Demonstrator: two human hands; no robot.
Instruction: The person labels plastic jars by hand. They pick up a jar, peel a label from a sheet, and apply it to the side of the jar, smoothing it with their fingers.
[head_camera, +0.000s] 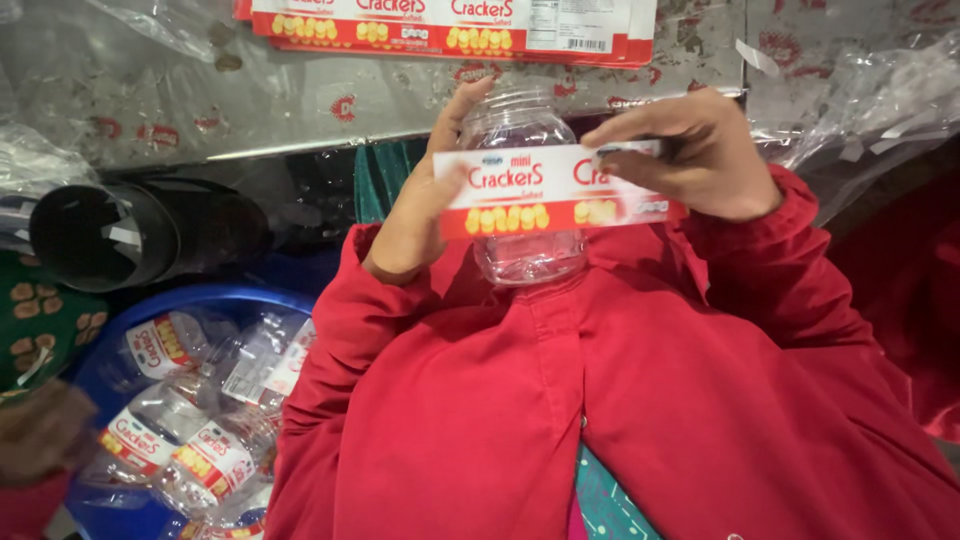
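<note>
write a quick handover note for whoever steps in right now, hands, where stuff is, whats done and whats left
Left hand: grips the clear plastic jar from its side, jar held over the lap.
Right hand: fingers pinch the end of a red and white label laid across the jar's front.
Done: labelled jars lie in the blue tub at left.
Left: this label lies flat across the jar, not yet wrapped round it; a stack of spare labels sits on the table ahead.
</note>
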